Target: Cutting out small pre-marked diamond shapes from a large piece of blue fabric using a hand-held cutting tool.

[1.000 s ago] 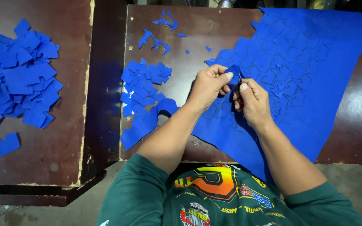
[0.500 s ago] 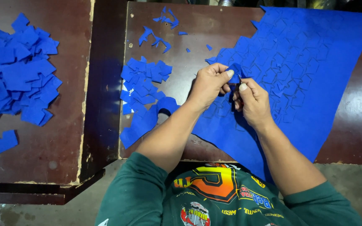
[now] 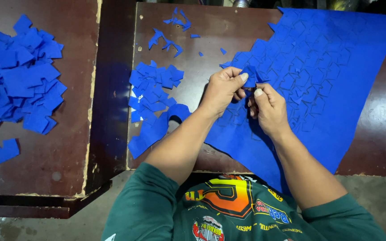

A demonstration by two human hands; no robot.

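A large blue sheet (image 3: pixel 336 76), die-cut into many small shapes, covers the right part of a dark brown table (image 3: pixel 202 40). My left hand (image 3: pixel 222 89) pinches a small blue cut piece (image 3: pixel 249 73) at the sheet's left edge. My right hand (image 3: pixel 269 107) sits just beside it, thumb up against the same piece, fingers curled over the sheet. A loose pile of blue cut pieces (image 3: pixel 153 85) lies to the left of my left hand.
A second brown table (image 3: pixel 68 156) at the left carries a bigger heap of blue pieces (image 3: pixel 18 76), with one stray piece (image 3: pixel 4 151) nearer me. Thin blue scraps (image 3: pixel 170 35) lie at the far side. A dark gap (image 3: pixel 112 89) separates the tables.
Both hands stay at the sheet's left edge, fingers shifting slightly on the small piece. Nothing else has moved.
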